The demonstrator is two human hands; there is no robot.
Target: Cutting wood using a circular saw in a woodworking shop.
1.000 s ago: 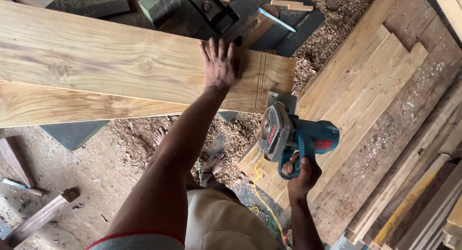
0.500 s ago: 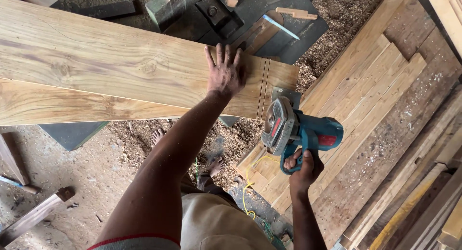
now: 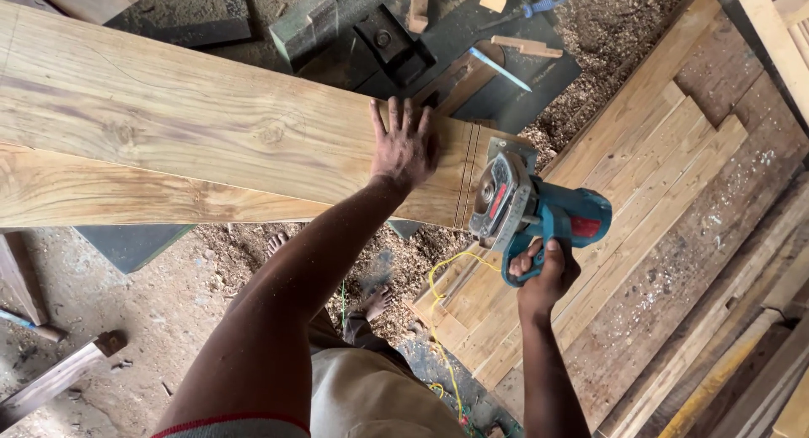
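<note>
A long pale wooden plank point(image 3: 194, 130) lies across the view on a second plank point(image 3: 101, 198). My left hand point(image 3: 403, 143) presses flat on the upper plank near its right end, fingers spread. Just right of that hand, dark lines cross the plank. My right hand point(image 3: 543, 274) grips the handle of a blue and grey handheld circular saw point(image 3: 527, 210). The saw sits at the plank's right end, beside the lines, its blade guard facing the wood.
Stacked boards point(image 3: 640, 202) lie to the right on the floor. A dark machine table point(image 3: 396, 42) with wood offcuts and a blue-handled tool point(image 3: 539, 4) sits behind the plank. Sawdust covers the ground. My bare feet point(image 3: 371, 303) and a yellow cord point(image 3: 442, 320) are below.
The saw has moved up and closer to the plank's right end. My left hand stays pressed on the plank. The view has shifted slightly.
</note>
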